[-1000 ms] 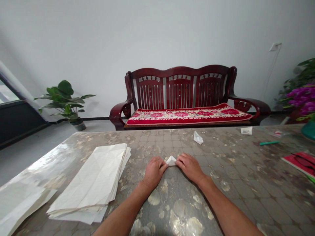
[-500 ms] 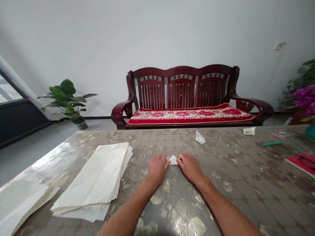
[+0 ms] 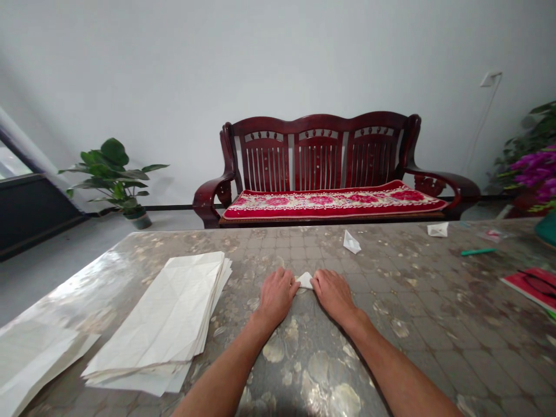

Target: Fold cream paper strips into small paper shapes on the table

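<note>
A small folded piece of white paper (image 3: pixel 305 281) lies at the middle of the table, its pointed top facing away from me. My left hand (image 3: pixel 278 291) pinches its left edge, fingers curled. On the opposite edge, my right hand (image 3: pixel 332 289) is closed in the same way. Both hands rest low on the tabletop, and their fingers cover the paper's two sides. Beyond them stands a white folded paper boat (image 3: pixel 351 242). Another small folded white paper piece (image 3: pixel 438 230) sits farther right near the back edge.
Left of my arms lies a stack of white paper sheets (image 3: pixel 160 318), with more loose sheets (image 3: pixel 35 359) at the near left corner. To the right are a green pen (image 3: pixel 478 252), a red booklet (image 3: pixel 527 289) with glasses (image 3: pixel 538 282), and a flower pot (image 3: pixel 546 230). A wooden bench (image 3: pixel 319 156) stands behind the table (image 3: pixel 417 359).
Both hands keep hold of the folded paper's sides with hardly any movement. The whole view has shifted slightly, so things appear a little farther left.
</note>
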Tool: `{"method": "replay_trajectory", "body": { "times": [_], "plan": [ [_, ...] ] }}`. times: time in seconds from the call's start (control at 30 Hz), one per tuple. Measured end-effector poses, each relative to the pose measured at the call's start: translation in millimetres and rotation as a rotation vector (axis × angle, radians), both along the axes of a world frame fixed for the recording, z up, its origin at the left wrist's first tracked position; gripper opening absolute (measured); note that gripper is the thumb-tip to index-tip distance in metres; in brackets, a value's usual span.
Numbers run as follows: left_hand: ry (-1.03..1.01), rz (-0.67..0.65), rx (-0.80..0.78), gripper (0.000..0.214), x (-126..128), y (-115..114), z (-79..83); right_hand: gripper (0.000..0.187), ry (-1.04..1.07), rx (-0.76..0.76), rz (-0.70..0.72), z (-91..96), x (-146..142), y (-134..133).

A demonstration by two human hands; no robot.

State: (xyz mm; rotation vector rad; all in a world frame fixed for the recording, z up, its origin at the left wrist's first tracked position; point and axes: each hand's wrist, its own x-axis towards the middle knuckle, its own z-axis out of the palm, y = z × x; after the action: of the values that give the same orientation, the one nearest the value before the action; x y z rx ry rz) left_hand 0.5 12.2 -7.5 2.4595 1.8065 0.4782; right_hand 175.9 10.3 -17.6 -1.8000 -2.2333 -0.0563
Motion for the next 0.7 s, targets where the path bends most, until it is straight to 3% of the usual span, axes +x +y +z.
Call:
{"method": "replay_trajectory", "body": {
  "times": [0.43,0.7],
  "plan": [
    [-0.132,-0.121,-0.053,0.007,-13.7,5.3,7.6,0.021,0.022,-0.017,0.002,-0.8,2.7,1.3],
    [-0.096,-0.139,-0.057,0.015,-16.3,7.1,6.9,0.019,0.006,-0.044,0.002,4.3,2.1,-1.0]
  ]
}}
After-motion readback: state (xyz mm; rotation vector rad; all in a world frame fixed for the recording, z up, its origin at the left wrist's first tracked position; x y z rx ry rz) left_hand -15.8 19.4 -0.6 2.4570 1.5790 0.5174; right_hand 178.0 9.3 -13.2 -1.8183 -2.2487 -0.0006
